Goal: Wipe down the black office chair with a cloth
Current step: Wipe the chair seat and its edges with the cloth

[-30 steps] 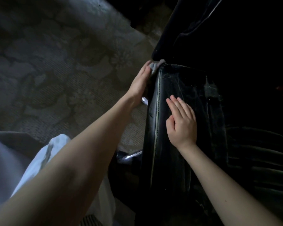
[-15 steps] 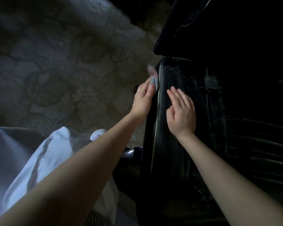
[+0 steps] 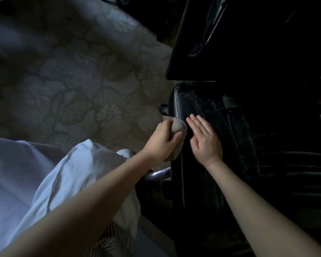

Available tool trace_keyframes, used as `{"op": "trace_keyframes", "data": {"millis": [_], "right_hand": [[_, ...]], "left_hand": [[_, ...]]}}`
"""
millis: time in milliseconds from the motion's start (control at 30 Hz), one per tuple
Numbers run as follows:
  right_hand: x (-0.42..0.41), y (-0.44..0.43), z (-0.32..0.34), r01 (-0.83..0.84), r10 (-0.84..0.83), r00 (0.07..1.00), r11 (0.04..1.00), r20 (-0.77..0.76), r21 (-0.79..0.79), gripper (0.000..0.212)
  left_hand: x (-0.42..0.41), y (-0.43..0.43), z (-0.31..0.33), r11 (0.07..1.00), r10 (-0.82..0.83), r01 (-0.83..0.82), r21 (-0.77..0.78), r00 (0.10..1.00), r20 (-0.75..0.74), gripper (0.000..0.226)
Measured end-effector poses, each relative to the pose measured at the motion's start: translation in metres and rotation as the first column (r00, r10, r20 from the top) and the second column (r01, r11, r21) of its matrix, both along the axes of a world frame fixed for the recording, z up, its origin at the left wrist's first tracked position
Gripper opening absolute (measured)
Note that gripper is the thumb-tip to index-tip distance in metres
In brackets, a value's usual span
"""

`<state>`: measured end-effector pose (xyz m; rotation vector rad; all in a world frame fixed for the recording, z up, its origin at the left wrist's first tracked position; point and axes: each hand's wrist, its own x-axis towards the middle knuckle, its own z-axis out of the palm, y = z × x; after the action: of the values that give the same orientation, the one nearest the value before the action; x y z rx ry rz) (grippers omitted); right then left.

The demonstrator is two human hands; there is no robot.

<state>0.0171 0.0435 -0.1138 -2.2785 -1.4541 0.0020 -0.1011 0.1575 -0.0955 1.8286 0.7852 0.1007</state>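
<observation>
While my left hand point(image 3: 162, 140) wads the grey cloth point(image 3: 176, 127) against the seat's side edge, I'm mid-wipe on the black office chair point(image 3: 267, 164), which fills the view from 12 round to 5 o'clock. Fingers and thumb are curled tight around the cloth, bunched to a lump, pressed just at 9 o'clock of my right hand point(image 3: 205, 140). That right hand lies flat on the seat top, fingers straight and together, holding nothing. I read it as a brace.

Step in hand, as I judge it: working the seat's left flank along the pale piping. Next I'd want a firm, even drag down that edge toward 6 o'clock, then up over the top, with the right hand bearing down so the chair doesn't swivel or roll on the patterned carpet point(image 3: 82, 80).

Looking at the chair: glossy black upholstery, pale streaks and fine specks showing on the seat corner toward 12 o'clock, creased panels at 3. The backrest and far side sink into shadow, so I can't tell their condition.
</observation>
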Motion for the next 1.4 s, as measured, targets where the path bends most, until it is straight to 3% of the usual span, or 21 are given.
{"op": "trace_keyframes", "data": {"millis": [100,233,367,467,667,833,1133,1267,1400], "right_hand": [[-0.002,-0.009,-0.003,-0.069,0.069,0.997,0.998,0.027,0.002,0.050],[-0.007,-0.015,-0.005,-0.108,0.108,0.991,0.994,0.081,-0.001,0.046],[-0.008,-0.018,-0.005,-0.125,0.122,0.987,0.992,0.107,0.022,0.045],[-0.007,-0.017,-0.005,-0.116,0.112,0.988,0.993,0.102,0.035,0.045],[-0.007,-0.012,-0.003,-0.103,0.098,0.991,0.993,0.094,0.052,0.045],[-0.008,-0.013,-0.001,-0.060,0.060,0.996,0.998,0.069,0.001,0.049],[-0.010,-0.014,0.001,0.000,0.005,0.997,0.998,0.075,-0.063,0.052],[-0.010,-0.014,0.009,0.030,-0.027,0.998,0.999,0.064,-0.039,0.048],[-0.012,-0.022,0.020,0.107,-0.107,0.994,0.994,-0.008,0.000,0.045]], "left_hand": [[0.016,0.019,0.006,0.954,0.300,-0.300,-0.019,0.948,0.101,0.047],[0.038,0.048,0.004,0.905,0.411,-0.425,0.037,0.891,0.193,0.054],[0.057,0.046,-0.009,0.917,0.320,-0.345,0.200,0.935,0.151,0.048],[0.060,0.043,-0.018,0.929,0.288,-0.309,0.205,0.949,0.125,0.051],[0.064,0.044,-0.016,0.862,0.202,-0.248,0.441,0.968,0.149,0.041],[0.045,0.018,-0.017,0.842,0.106,-0.151,0.518,0.988,0.114,0.044],[-0.001,-0.042,-0.016,0.862,0.024,-0.052,0.504,0.998,0.062,0.054],[-0.025,-0.052,-0.002,0.861,-0.079,0.054,0.506,0.996,0.029,0.047],[-0.019,-0.025,0.013,0.944,-0.031,0.017,0.330,0.999,0.039,0.050]]}}
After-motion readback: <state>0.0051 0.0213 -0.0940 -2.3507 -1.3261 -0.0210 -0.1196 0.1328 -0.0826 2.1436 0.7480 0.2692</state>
